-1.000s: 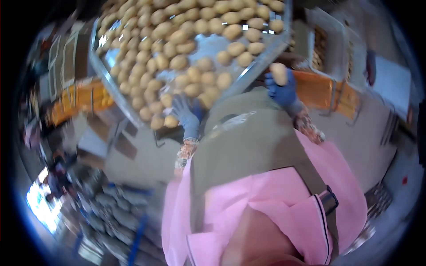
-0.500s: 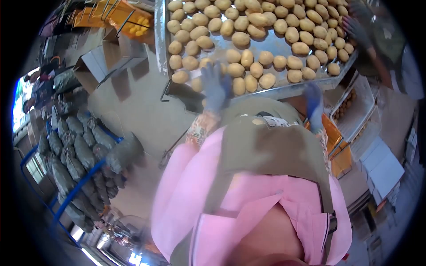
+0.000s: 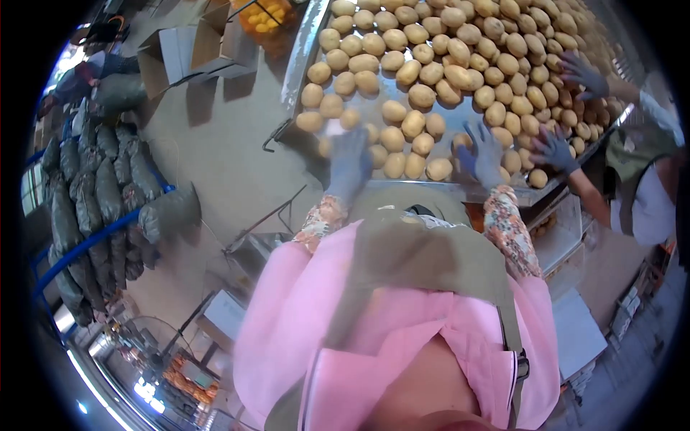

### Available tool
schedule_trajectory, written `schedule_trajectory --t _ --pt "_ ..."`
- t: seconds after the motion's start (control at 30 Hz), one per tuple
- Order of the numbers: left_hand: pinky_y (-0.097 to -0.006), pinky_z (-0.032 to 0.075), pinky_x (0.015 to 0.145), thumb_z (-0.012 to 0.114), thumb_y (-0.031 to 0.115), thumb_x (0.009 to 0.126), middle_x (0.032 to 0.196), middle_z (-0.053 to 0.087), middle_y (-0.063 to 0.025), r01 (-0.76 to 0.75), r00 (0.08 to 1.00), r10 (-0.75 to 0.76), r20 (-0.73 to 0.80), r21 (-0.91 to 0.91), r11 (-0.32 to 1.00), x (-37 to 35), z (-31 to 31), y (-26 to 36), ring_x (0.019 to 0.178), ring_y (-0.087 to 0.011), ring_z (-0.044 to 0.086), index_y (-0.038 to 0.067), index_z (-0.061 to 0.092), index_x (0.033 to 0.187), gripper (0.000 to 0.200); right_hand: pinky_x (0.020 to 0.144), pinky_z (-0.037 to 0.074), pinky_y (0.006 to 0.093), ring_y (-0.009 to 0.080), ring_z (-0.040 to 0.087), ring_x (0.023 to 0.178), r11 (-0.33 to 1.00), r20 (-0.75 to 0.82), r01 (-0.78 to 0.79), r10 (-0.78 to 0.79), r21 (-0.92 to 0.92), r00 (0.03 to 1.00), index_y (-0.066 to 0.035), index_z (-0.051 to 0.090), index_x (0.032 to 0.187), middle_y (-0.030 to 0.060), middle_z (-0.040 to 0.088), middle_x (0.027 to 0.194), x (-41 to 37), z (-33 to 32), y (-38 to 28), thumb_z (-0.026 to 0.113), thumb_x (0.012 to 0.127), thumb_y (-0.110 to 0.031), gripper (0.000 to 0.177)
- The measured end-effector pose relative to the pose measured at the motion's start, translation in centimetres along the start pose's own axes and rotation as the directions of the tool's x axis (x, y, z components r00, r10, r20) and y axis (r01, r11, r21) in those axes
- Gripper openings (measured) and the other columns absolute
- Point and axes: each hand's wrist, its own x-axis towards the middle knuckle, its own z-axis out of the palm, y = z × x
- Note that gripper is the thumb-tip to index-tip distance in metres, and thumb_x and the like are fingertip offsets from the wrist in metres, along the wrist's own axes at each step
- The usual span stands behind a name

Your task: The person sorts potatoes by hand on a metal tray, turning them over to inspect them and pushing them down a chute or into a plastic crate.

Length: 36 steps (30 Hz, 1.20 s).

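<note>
Potatoes (image 3: 413, 123) lie in a broad metal tray (image 3: 410, 185), heaped toward its right and spread thinly at the near left. My left hand (image 3: 350, 159), in a grey glove, rests at the near left among a few potatoes; its fingers are stretched out, slightly blurred. A pale pinkish patch shows by its fingertips, too blurred to name. My right hand (image 3: 484, 155), gloved too, lies with spread fingers over potatoes close to the near edge, touching or just above them.
At the right, a co-worker's gloved hands (image 3: 553, 151) reach into the same tray. Filled grey-green sacks (image 3: 108, 187) hang on a blue rack at left. Open cardboard boxes (image 3: 208, 50) stand at upper left, near an orange mesh bag (image 3: 267, 21). Below the tray's right side sits a crate (image 3: 564, 237).
My right hand has risen from below the tray edge onto the potatoes. My left hand stays near the left potatoes. The view has shifted, showing more of the co-worker.
</note>
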Motion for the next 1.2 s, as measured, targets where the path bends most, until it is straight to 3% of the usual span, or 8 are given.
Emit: schedule_trajectory --t 0.17,0.27,0.4,0.47,0.67,0.87,1.0,1.2 --pt "-0.0469 0.029 0.109 0.064 0.017 0.085 0.14 0.042 -0.0186 0.189 0.933 -0.229 -0.278 -0.163 0.968 -3.3 -1.5 -1.2 0.127 -0.0383 0.041 0.004 0.053 0.127 0.046 0.113 0.008 0.058 0.0407 0.021 0.14 0.961 0.599 0.211 -0.063 -0.181 0.798 -0.027 0.036 0.144 0.0173 0.028 0.15 -1.4 -2.5 -3.9 0.062 0.079 -0.05 0.073" --pt "-0.047 0.026 0.111 0.067 0.034 0.084 0.145 0.034 -0.0237 0.402 0.655 -0.546 -0.522 -0.37 0.837 -6.0 3.3 -5.3 0.135 -0.0379 0.031 -0.001 0.038 0.138 0.07 0.114 0.009 0.0544 0.0441 0.017 0.14 0.951 0.411 0.309 -0.289 0.018 0.865 -0.017 0.044 0.139 0.0207 0.027 0.15 -1.3 4.2 -7.2 0.06 0.081 -0.052 0.07" --pt "-0.0487 0.023 0.112 0.062 0.067 0.074 0.152 0.019 -0.0261 0.895 0.328 -0.941 -0.081 -0.291 0.337 -8.3 7.1 -11.2 0.139 -0.0405 0.022 0.0 0.012 0.149 0.113 0.113 0.021 0.0486 0.0399 0.031 0.135 0.984 0.437 0.168 -0.179 0.063 0.881 -0.011 0.053 0.131 0.022 0.038 0.143 -0.3 3.1 -13.2 0.059 0.085 -0.045 0.058" --pt "-0.0489 0.025 0.112 0.066 0.069 0.068 0.151 0.019 -0.0271 0.949 0.255 -0.961 0.11 -0.217 0.227 -8.1 6.7 -10.8 0.14 -0.0398 0.022 -0.002 0.01 0.149 0.121 0.103 0.038 0.0411 0.0314 0.052 0.119 0.802 0.504 0.127 -0.481 0.584 0.718 -0.013 0.054 0.129 0.0186 0.054 0.129 0.5 2.6 -12.9 0.06 0.089 -0.034 0.046" --pt "-0.0506 0.03 0.108 0.07 0.061 0.069 0.139 0.042 -0.0267 0.885 0.415 -0.879 0.233 -0.329 0.331 -8.9 6.0 -10.7 0.127 -0.0398 0.044 -0.002 0.008 0.149 0.119 0.09 0.048 0.0338 0.0263 0.06 0.103 0.907 0.205 -0.015 -0.078 0.421 0.976 -0.002 0.049 0.132 0.0182 0.058 0.121 1.1 0.8 -4.8 0.06 0.089 -0.03 0.051" --pt "-0.0518 0.04 0.097 0.05 0.05 0.088 0.121 0.062 -0.017 0.951 0.298 -0.894 0.336 -0.024 0.308 -11.1 1.9 -10.1 0.111 -0.0378 0.058 0.012 0.057 0.124 0.053 0.1 0.041 0.0411 0.0366 0.052 0.12 0.969 0.518 -0.247 0.206 0.01 0.83 -0.007 0.034 0.143 0.0223 0.056 0.127 -1.3 0.8 -3.1 0.064 0.082 -0.045 0.078" --pt "-0.0477 0.045 0.092 0.044 0.055 0.089 0.107 0.067 -0.0171 0.95 0.309 -0.91 0.275 -0.125 0.285 -15.1 5.2 -13.8 0.102 -0.0391 0.062 0.01 0.069 0.105 0.054 0.115 0.018 0.0431 0.0435 0.019 0.141 0.946 0.438 0.294 -0.209 -0.137 0.875 -0.014 0.018 0.152 0.0331 0.013 0.151 -2.9 14.6 2.5 0.062 0.078 -0.06 0.097" --pt "-0.047 0.044 0.093 0.042 0.056 0.088 0.109 0.066 -0.0181 0.92 0.391 -0.911 0.127 -0.03 0.391 -16.1 8.7 -15.0 0.104 -0.039 0.061 0.008 0.071 0.101 0.057 0.111 0.027 0.0441 0.0438 0.024 0.14 0.965 0.584 -0.091 -0.072 0.245 0.809 -0.017 0.039 0.144 0.0317 0.019 0.15 -2.5 5.0 -16.8 0.062 0.079 -0.058 0.081"
